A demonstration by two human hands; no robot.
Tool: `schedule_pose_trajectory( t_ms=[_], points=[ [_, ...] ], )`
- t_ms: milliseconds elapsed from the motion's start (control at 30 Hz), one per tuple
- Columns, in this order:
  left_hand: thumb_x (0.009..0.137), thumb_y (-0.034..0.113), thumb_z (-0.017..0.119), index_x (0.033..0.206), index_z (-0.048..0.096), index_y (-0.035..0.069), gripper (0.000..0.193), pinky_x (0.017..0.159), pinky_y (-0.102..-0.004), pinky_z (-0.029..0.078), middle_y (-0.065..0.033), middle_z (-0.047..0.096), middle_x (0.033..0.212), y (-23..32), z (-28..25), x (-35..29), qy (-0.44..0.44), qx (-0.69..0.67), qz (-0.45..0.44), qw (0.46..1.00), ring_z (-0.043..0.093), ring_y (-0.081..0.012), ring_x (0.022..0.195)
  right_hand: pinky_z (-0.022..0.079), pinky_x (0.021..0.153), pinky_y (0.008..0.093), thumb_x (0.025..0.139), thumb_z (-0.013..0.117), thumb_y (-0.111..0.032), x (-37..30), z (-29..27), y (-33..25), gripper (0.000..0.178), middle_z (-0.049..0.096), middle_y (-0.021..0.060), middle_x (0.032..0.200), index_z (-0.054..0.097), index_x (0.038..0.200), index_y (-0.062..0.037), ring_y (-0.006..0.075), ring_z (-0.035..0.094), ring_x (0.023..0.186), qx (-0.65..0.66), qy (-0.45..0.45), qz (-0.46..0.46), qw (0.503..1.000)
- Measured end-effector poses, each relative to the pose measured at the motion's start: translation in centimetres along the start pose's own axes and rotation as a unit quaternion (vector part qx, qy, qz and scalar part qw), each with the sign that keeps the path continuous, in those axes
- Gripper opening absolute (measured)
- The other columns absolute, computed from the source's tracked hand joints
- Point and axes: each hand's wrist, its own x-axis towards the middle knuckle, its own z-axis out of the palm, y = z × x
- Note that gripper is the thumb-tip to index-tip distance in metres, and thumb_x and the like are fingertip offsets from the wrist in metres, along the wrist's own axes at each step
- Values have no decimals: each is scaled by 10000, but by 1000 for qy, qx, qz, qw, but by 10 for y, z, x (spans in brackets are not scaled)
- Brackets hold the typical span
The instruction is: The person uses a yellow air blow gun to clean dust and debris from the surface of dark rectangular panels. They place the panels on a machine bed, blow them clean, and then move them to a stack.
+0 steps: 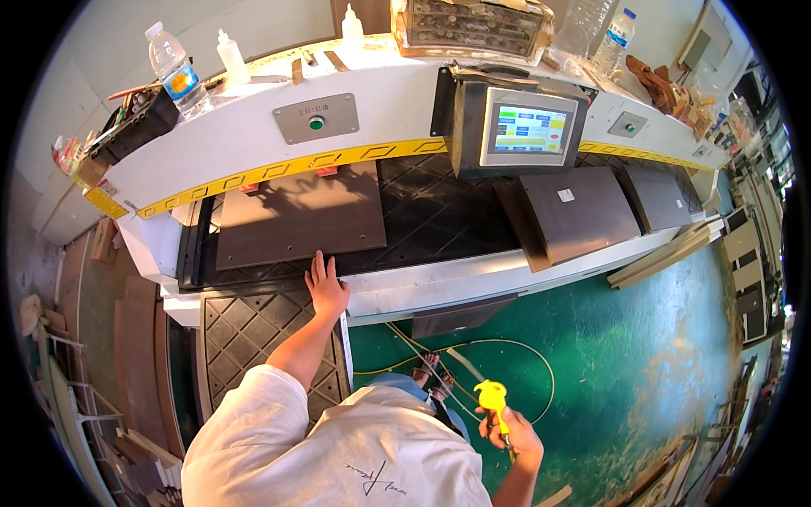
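Observation:
A brown flat panel (300, 221) with a few small holes along its near edge lies on the machine's black ribbed bed (439, 221). My left hand (327, 287) rests at the panel's near edge with its fingers stretched out, the fingertips touching the board. Down at my right side, my right hand (517, 433) is wrapped round a yellow air blow gun (491, 395), held well away from the panel. Part of the gun's handle is hidden by my fingers. The far edge of the panel reaches under the machine's yellow-striped beam (338, 158), by red pads (327, 171).
More brown boards (583, 215) lie stacked at the bed's right. A lit control screen (529, 127) juts out from the beam. Bottles (176, 72) and a tool box (139, 127) stand on top. A yellow hose (549, 372) loops over the green floor.

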Motion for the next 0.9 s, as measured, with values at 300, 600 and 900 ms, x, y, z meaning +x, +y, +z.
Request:
schedule_pose_trajectory(
  t_ms=[300,600,900],
  points=[
    [873,222,665,1538,466,72,710,1274,-603,181,-137,168,1751,1,-1,0,-3,-2,-4,1000,220,-344,1591,365,471,235,1104,398,-603,5,3,-6,721,658,126,854,573,1380,39,100,464,482,7,46,-16,999],
    [875,211,658,1544,455,69,713,1279,-597,172,-137,165,1750,3,-5,0,-13,-7,-9,1000,211,-346,1593,332,468,233,1114,364,-597,7,-2,0,735,662,134,882,542,1413,52,91,449,489,20,35,-24,999],
    [877,271,707,1488,507,67,674,1246,-543,256,-114,368,1668,-18,-6,6,45,-45,31,998,354,-330,1507,373,505,237,1137,355,-513,7,7,-6,664,671,154,907,551,1413,58,93,450,513,11,-6,31,999]
  ],
)
